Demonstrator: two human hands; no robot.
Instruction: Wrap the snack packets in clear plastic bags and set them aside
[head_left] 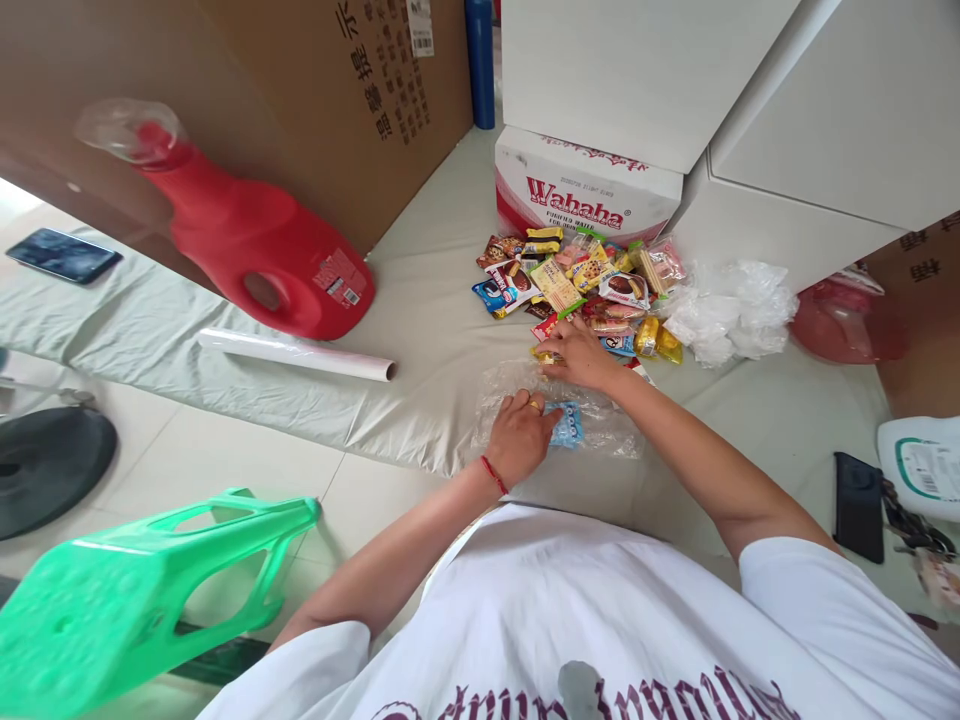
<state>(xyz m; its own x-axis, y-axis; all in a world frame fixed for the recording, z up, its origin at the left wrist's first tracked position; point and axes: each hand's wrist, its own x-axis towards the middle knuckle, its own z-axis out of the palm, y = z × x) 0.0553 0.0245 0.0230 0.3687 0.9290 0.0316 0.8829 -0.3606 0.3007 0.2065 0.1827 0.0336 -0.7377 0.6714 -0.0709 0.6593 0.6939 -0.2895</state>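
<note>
My left hand (pixel 519 440) is closed on the near left part of a clear plastic bag (pixel 611 425), its thumb reaching over a small light-blue packet (pixel 568 425) that lies in or under the film. Just beyond, my right hand (pixel 581 355) bends its fingers round a small yellow-wrapped snack (pixel 546 355) at the near edge of a heap of packaged snacks (pixel 556 285). Its fingertips are partly hidden. Biscuit, cake and candy wrappers in several colours make up the heap.
Behind the heap stands a Wahaha carton (pixel 589 190) under white cabinets. Crumpled white plastic bags (pixel 735 310) lie to its right. Leftward are a white roll (pixel 296 355), a red detergent bottle (pixel 262 250) and a large cardboard box. A green stool (pixel 150 590) stands on the floor.
</note>
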